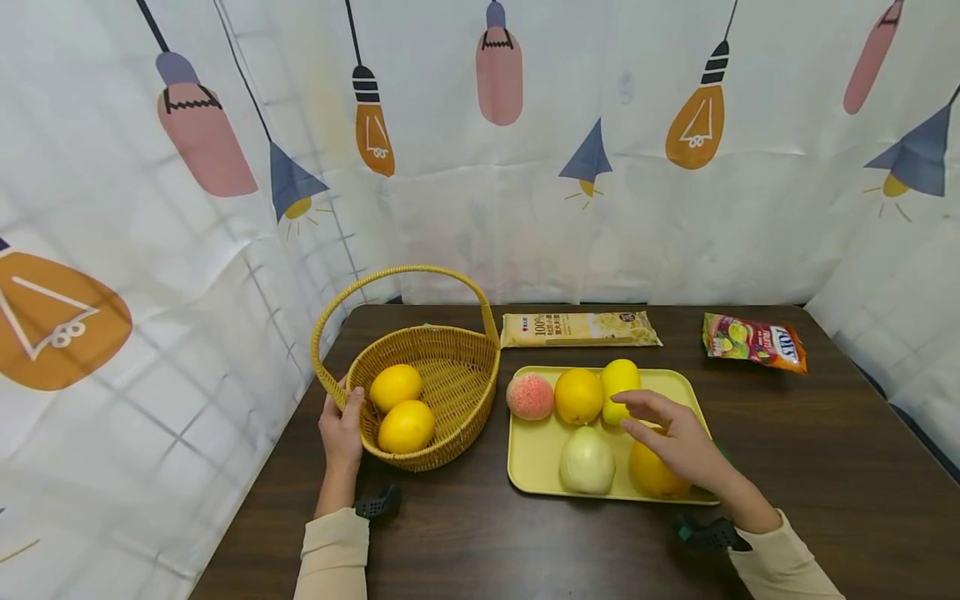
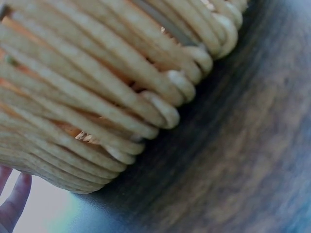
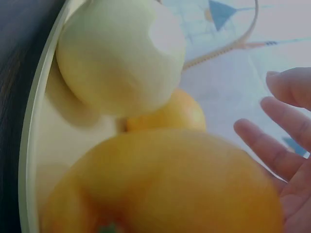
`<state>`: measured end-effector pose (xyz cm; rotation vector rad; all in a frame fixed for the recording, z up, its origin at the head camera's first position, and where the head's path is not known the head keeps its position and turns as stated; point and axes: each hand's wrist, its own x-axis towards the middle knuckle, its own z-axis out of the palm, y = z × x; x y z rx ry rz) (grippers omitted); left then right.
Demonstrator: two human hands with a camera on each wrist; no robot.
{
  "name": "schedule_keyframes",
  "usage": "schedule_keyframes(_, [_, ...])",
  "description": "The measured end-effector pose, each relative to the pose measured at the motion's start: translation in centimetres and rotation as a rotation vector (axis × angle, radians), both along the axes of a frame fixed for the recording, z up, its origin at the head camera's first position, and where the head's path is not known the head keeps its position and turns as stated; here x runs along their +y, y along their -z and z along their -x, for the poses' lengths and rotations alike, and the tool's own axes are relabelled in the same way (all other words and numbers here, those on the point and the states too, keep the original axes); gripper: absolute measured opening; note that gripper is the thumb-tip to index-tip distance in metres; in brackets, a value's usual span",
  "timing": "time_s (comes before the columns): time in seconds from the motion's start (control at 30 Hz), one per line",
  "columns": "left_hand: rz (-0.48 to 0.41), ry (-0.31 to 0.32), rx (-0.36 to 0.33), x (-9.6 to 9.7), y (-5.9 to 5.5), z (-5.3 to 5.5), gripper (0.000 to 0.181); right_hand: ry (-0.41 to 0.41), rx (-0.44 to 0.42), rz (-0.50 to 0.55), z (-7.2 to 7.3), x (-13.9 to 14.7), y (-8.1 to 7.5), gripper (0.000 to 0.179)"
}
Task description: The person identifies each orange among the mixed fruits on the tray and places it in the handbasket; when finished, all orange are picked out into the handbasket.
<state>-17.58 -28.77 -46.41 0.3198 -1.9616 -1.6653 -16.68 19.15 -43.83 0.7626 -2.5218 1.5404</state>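
A woven basket [image 1: 450, 392] with a tall hoop handle stands at the left and holds two yellow lemon-like fruits [image 1: 406, 427]. My left hand [image 1: 342, 429] grips the basket's left rim, near the foot of the handle. Over the right part of a yellow tray [image 1: 536, 467] hovers my right hand [image 1: 678, 442], its fingers apart and nothing between them. Below that hand lies a large lobed orange fruit [image 3: 170, 184], partly hidden in the head view. Also on the tray are a pale green round fruit [image 1: 587, 461], an orange [image 1: 578, 396], a pink peach [image 1: 530, 396] and a yellow fruit [image 1: 619, 383].
Behind the tray, a long yellow noodle packet [image 1: 579, 329] lies near the table's back edge. A red and green snack bag [image 1: 753, 342] is at the back right. The dark wooden table [image 1: 480, 542] is bordered by a patterned white curtain [image 1: 465, 217].
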Motion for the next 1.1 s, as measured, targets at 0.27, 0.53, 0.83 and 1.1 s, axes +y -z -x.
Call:
schedule_keyframes(0.27, [0.018, -0.028, 0.011, -0.3, 1.3, 0.7, 0.041, 0.066, 0.041, 0.001, 0.0, 0.3, 1.4, 0.026])
schedule_keyframes(0.53, [0.034, -0.049, -0.010, -0.3, 1.5, 0.5, 0.041, 0.049, 0.043, -0.030, -0.4, 0.7, 0.9, 0.027])
schedule_keyframes(0.83, [0.012, -0.028, -0.001, -0.4, 1.5, 0.6, 0.044, -0.088, 0.111, -0.049, -1.3, -0.2, 0.1, 0.036])
schedule_keyframes(1.1, [0.013, -0.029, 0.004, -0.5, 1.4, 0.8, 0.044, -0.068, 0.214, -0.303, -1.5, -1.0, 0.8, 0.041])
